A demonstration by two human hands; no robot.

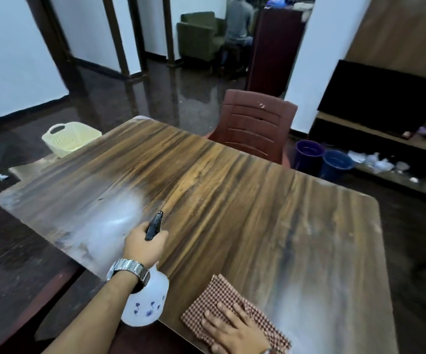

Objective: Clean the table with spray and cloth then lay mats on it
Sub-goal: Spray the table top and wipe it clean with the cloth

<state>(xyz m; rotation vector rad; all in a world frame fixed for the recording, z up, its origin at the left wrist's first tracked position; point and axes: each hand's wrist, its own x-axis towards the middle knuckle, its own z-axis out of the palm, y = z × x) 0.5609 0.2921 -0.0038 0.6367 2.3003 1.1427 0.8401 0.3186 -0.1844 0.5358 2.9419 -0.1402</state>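
My left hand [144, 242] grips the black trigger head of a white spray bottle [146, 304] with blue flower prints, held over the near left part of the wooden table [232, 200]. The nozzle points to the far side of the table. A white mist patch lies on the tabletop just left of the nozzle. At the near edge a red-and-white checked cloth [222, 297] lies flat, and my right hand [232, 330] presses on it with straight fingers. No mats are in view.
A reddish-brown plastic chair [255, 123] stands at the table's far side. A cream basket [68, 136] sits on the floor at the left. Two blue buckets [321, 159] stand at the right by a low shelf. A person sits in the far room.
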